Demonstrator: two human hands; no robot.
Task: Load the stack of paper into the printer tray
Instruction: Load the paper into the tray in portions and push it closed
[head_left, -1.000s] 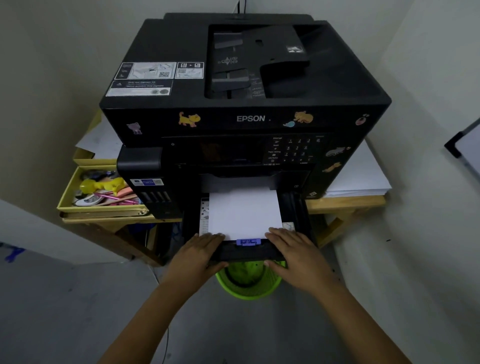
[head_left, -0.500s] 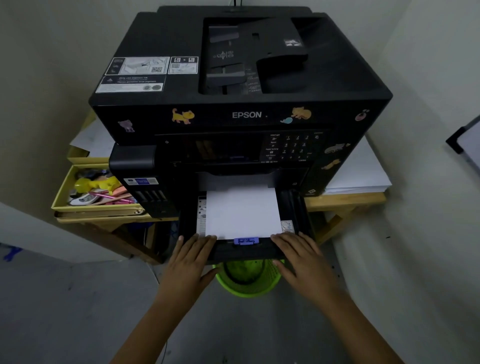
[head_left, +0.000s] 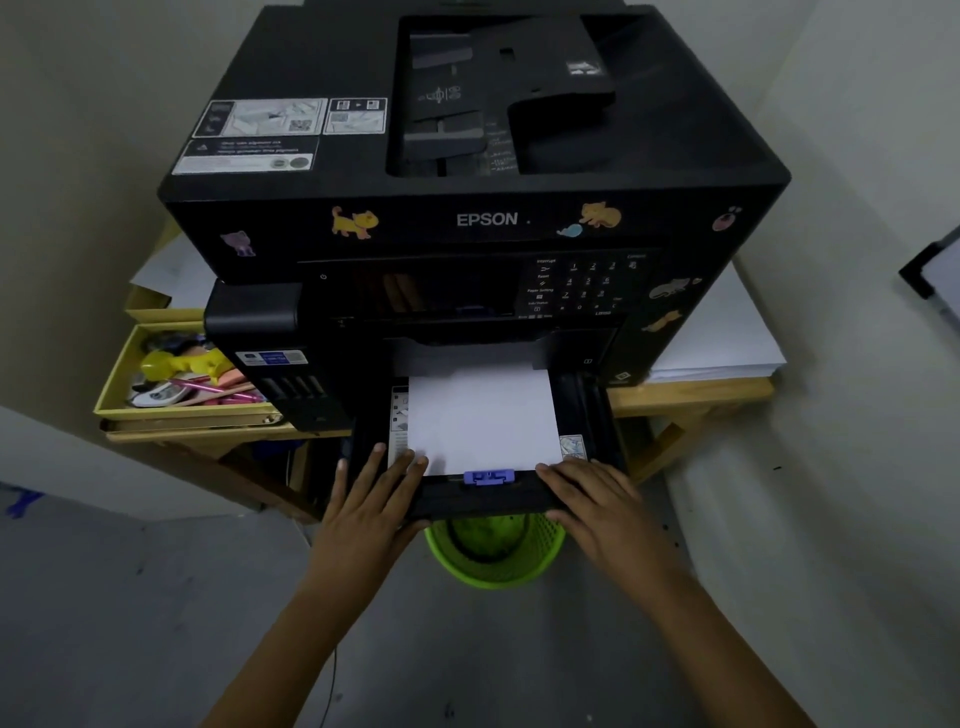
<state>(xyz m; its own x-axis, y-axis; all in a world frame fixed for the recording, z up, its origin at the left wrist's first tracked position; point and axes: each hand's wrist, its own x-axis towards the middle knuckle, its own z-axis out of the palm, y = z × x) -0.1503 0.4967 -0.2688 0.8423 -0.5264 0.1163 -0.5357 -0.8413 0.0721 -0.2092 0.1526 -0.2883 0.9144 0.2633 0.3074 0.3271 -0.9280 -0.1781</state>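
The black Epson printer (head_left: 483, 221) stands on a wooden table. Its paper tray (head_left: 483, 499) is pulled out at the bottom front, with a white stack of paper (head_left: 483, 421) lying flat inside. A blue paper guide (head_left: 488, 477) sits against the stack's near edge. My left hand (head_left: 374, 509) rests on the tray's front left corner, fingers spread on top and fingertips touching the paper's near left corner, thumb under the front edge. My right hand (head_left: 597, 509) holds the front right corner the same way.
A green mesh bin (head_left: 493, 556) stands on the floor directly under the tray. A yellow box of stationery (head_left: 182, 410) sits left of the printer. Another stack of white paper (head_left: 727, 348) lies on the wooden table (head_left: 691, 395) to the right. Walls close in on both sides.
Both hands went from curled at the tray's front edge to fingers stretched flat over its corners. My left fingertips now reach the paper. The view has moved closer.
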